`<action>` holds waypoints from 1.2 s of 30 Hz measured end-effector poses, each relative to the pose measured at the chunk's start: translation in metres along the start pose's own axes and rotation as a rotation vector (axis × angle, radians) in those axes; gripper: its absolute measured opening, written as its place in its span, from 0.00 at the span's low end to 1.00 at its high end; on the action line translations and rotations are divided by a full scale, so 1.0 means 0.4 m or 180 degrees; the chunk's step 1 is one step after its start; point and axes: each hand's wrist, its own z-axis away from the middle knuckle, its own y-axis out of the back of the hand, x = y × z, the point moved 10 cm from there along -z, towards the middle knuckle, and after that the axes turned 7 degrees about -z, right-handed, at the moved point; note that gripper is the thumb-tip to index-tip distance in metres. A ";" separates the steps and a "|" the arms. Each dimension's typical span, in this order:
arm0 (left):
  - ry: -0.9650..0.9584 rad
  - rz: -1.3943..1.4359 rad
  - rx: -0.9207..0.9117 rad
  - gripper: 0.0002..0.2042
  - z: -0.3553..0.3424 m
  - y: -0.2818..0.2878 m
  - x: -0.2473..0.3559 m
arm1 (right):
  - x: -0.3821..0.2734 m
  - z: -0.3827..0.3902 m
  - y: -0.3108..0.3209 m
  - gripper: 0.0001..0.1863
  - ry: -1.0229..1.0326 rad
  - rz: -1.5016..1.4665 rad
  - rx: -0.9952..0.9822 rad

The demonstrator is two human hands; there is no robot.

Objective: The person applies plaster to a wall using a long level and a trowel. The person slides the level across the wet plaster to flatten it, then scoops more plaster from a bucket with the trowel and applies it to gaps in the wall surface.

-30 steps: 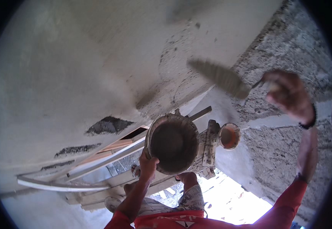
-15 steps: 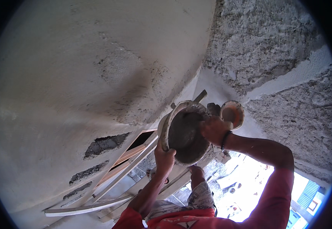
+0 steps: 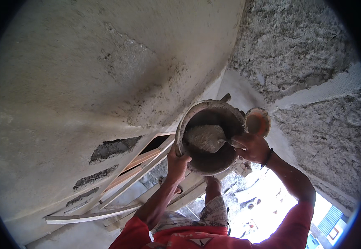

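Note:
My left hand (image 3: 177, 167) grips the left rim of a round, mortar-caked bucket (image 3: 182, 128), thumb on the near side. The bucket's mouth faces up toward me. Inside its opening lies a trowel (image 3: 223, 142) carrying a broad heap of wet grey mortar (image 3: 204, 137). My right hand (image 3: 253, 147) is closed round the trowel's handle at the bucket's right rim. Most of the handle is hidden by my fingers, and the blade is mostly covered by mortar.
A smaller orange-rimmed bucket (image 3: 258, 121) stands beyond my right hand. Smooth plastered wall (image 3: 76, 83) rises on the left, rough wall (image 3: 292, 45) on the right. Wooden planks (image 3: 189, 193) lie beneath me, high above bright ground. A curved pale strip (image 3: 93, 217) is at lower left.
The trowel, hidden behind my right hand earlier, now shows loaded with mortar. My right hand has shifted right and nearer. The bucket's mouth is turned more squarely toward me.

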 end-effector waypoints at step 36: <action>0.0130 -0.0005 0.0674 0.28 0.041 0.115 0.083 | -0.165 -0.144 0.443 0.12 0.0123 0.0597 -0.0856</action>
